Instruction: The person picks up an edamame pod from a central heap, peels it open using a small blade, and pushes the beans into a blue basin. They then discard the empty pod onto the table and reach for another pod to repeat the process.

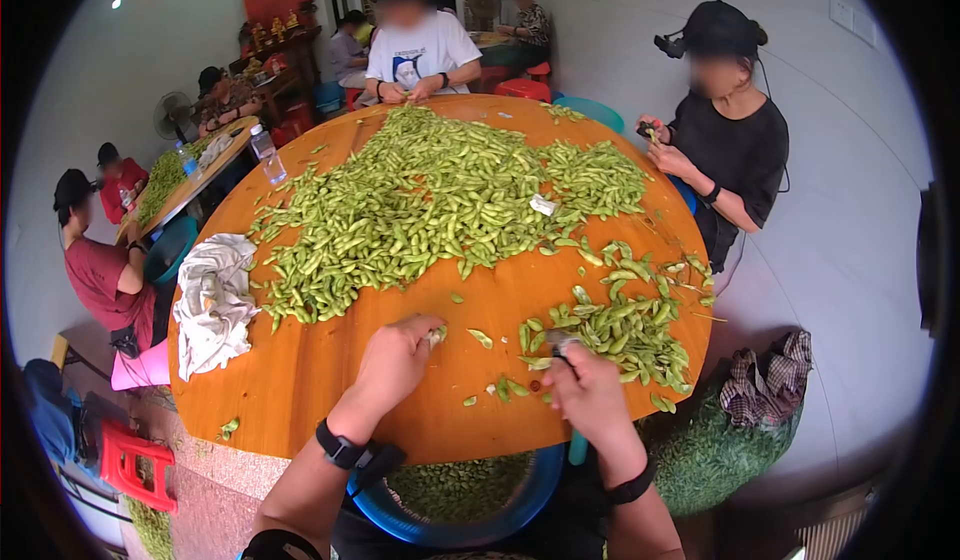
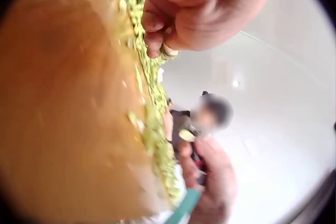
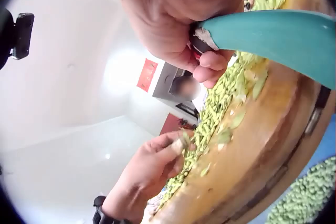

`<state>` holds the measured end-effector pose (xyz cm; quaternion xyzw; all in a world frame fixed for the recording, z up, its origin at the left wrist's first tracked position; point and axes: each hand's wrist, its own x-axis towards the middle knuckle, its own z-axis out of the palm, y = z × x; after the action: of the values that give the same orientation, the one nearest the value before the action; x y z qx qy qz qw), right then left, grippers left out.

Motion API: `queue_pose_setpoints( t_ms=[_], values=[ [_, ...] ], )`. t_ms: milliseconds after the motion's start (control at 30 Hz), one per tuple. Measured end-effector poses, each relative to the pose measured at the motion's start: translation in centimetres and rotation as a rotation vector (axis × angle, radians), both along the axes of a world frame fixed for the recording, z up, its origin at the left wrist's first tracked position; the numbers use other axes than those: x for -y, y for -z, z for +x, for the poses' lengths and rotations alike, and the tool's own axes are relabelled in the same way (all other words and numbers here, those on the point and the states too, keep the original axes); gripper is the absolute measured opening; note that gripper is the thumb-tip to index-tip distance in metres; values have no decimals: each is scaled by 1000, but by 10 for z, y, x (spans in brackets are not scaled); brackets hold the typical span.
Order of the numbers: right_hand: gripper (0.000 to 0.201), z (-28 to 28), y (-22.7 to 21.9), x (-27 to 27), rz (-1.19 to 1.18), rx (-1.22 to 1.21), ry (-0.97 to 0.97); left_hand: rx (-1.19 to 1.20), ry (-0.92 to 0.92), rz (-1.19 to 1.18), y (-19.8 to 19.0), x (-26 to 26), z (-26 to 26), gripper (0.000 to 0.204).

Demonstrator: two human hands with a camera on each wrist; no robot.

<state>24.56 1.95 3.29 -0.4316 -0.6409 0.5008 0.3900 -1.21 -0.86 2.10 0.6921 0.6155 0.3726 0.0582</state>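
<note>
Near the front of the round wooden table (image 1: 330,400), my left hand (image 1: 395,360) pinches a pale green bean pod (image 1: 437,336) between thumb and fingers. The same pod (image 3: 181,144) shows at those fingertips in the right wrist view. To the right, my right hand (image 1: 592,395) grips a hand tool (image 1: 562,338) with a grey metal end. Its long curved teal handle (image 3: 273,35) sticks out behind the fist, and the exact kind of tool I cannot tell. Just beyond the right hand lies a small pile of bean pods (image 1: 630,335).
A large heap of pods (image 1: 410,200) covers the table's middle. A white cloth (image 1: 215,305) lies at left near a water bottle (image 1: 267,155). Below the front edge stands a blue basin (image 1: 375,520) of shelled beans. A full sack (image 1: 720,450) stands at right. Other people sit around.
</note>
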Motion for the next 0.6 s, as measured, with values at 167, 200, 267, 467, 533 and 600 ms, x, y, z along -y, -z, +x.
queue_pose_setpoints(
  t_ms=[167, 200, 267, 467, 533, 600],
  values=[
    [10, -29, 15, -1, -76, -58, -152, 501, 179, -357, -1, 7, 32, 35],
    [13, -33, 12, -1, -272, -130, -208, 505, 214, -331, 3, 7, 34, 41],
    [14, -37, 14, -1, -316, -165, -224, 461, 259, -313, 0, 8, 43, 43],
    [17, -36, 20, 2, -372, -179, -261, 22, 285, -80, 6, 8, 45, 52],
    [15, -37, 20, 4, -381, -158, -248, -122, 263, -113, 4, 10, 45, 54],
    [14, -39, 21, 6, -365, -192, -220, -107, 254, -137, 6, 11, 45, 53]
  ],
)
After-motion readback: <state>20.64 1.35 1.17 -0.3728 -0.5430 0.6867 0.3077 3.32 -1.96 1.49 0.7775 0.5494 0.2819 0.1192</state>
